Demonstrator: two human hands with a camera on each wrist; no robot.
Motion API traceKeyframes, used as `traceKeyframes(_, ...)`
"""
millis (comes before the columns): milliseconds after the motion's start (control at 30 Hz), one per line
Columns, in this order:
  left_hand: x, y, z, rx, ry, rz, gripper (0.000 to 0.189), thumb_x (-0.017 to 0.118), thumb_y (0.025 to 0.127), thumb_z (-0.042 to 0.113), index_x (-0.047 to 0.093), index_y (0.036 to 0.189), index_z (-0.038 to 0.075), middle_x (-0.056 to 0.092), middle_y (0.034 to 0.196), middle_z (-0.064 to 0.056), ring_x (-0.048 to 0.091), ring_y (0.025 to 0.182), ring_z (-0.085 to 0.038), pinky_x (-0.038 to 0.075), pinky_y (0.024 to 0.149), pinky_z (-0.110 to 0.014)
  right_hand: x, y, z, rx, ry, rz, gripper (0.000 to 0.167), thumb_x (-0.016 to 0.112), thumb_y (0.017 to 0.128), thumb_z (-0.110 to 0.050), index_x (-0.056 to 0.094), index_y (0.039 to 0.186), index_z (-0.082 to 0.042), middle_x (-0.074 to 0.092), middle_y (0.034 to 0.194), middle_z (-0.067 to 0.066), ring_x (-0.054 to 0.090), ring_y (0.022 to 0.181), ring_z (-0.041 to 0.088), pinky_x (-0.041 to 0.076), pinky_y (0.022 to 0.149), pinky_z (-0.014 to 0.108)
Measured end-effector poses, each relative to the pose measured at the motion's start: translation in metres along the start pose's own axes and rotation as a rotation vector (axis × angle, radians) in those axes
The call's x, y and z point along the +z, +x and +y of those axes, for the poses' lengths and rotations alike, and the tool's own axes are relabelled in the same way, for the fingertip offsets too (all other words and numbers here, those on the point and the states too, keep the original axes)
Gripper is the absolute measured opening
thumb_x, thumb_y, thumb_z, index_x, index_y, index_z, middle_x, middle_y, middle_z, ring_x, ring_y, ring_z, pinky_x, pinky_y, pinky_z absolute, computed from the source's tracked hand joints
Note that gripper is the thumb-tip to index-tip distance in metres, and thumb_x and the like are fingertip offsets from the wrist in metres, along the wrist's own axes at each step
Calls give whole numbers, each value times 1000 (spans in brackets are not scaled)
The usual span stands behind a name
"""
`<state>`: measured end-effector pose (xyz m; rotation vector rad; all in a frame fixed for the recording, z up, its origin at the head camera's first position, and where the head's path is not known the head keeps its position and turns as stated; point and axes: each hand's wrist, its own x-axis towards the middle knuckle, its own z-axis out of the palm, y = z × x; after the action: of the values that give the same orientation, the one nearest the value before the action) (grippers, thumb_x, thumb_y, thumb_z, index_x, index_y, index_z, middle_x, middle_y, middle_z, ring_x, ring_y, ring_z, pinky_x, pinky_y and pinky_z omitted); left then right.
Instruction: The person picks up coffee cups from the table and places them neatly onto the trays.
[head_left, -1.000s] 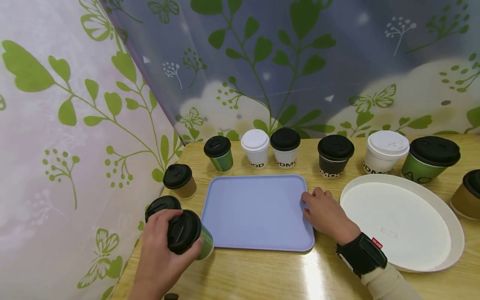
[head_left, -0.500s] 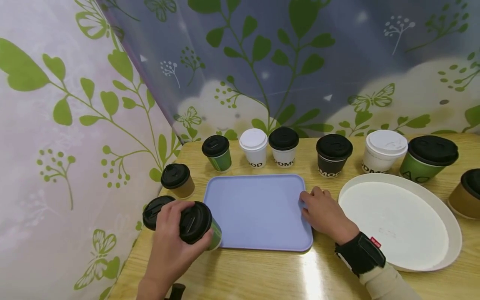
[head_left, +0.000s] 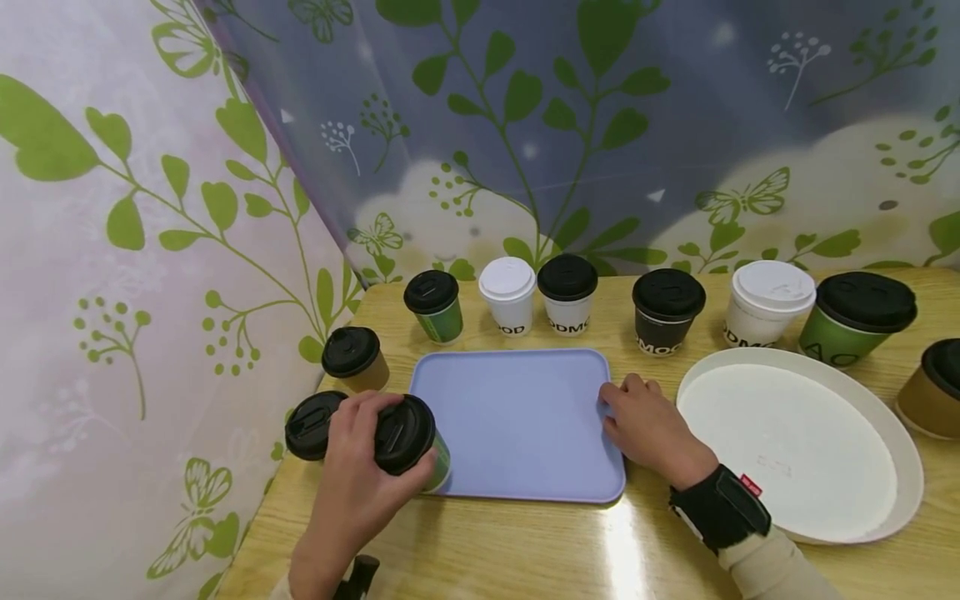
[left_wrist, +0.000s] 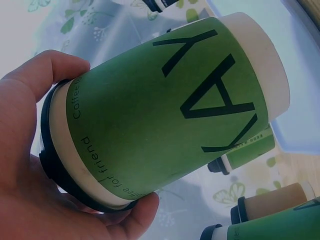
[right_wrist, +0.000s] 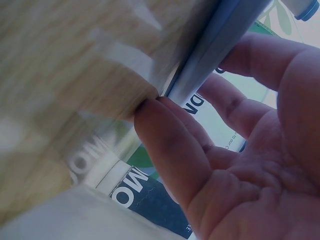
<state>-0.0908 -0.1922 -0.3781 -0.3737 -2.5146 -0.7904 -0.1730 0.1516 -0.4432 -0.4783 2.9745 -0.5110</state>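
My left hand (head_left: 363, 471) grips a green paper coffee cup (head_left: 441, 467) by its black lid end, fingers and thumb spread around it. The cup is tilted and overlaps the lower left corner of the blue tray (head_left: 517, 425). In the left wrist view, dark lettering runs along the cup (left_wrist: 165, 110), whose pale base points toward the upper right. At the tray's right edge, my right hand (head_left: 648, 429) pinches the rim; its fingers (right_wrist: 170, 145) bend against the edge in the right wrist view.
Behind the tray stand several lidded cups, among them a green cup (head_left: 442, 321) and a white-lidded cup (head_left: 510, 300). A brown cup (head_left: 360, 367) and a black-lidded cup (head_left: 311, 425) are at left. A round white tray (head_left: 795, 450) lies right of my right hand.
My left hand has carried the green coffee cup rightward and slightly away from me, from beside the black-lidded cup to the tray's left edge. My right hand stays on the rim.
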Motion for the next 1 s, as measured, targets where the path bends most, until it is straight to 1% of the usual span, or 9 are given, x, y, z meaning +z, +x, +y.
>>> traceKeyframes(133,3,2,-1,20,-16,0,62,88,73,25,62,127,9,54,127,-16,49,118,-33,44,93,-55,1,-1,1,-7,1,18,24,71,96,-14,68,117,-3,58,104,19,54,91,36,52,74,48)
traceKeyframes(300,6,5,0,23,-30,-9,62,88,74,25,62,128,10,53,128,-16,49,118,-33,45,91,-55,2,-1,1,-24,-1,48,23,71,96,-13,68,115,-2,58,102,19,54,89,36,51,72,48)
traceKeyframes(567,11,8,0,43,-39,-11,61,87,73,25,62,127,9,54,128,-15,50,121,-33,46,94,-54,1,-1,0,-26,-10,45,22,71,96,-13,68,115,-3,58,103,19,54,88,35,51,72,48)
traceKeyframes(800,13,10,-1,65,-43,-7,59,87,74,25,62,126,9,55,127,-14,51,116,-30,48,89,-52,2,-1,1,-22,-10,40,22,71,96,-14,68,115,-3,58,104,19,54,88,35,51,72,48)
traceKeyframes(1000,16,13,-2,79,-61,-10,60,87,73,24,62,126,9,55,127,-14,52,116,-30,49,89,-52,2,-1,1,-19,-12,31,23,71,96,-15,68,116,-3,59,104,19,54,89,35,51,72,47)
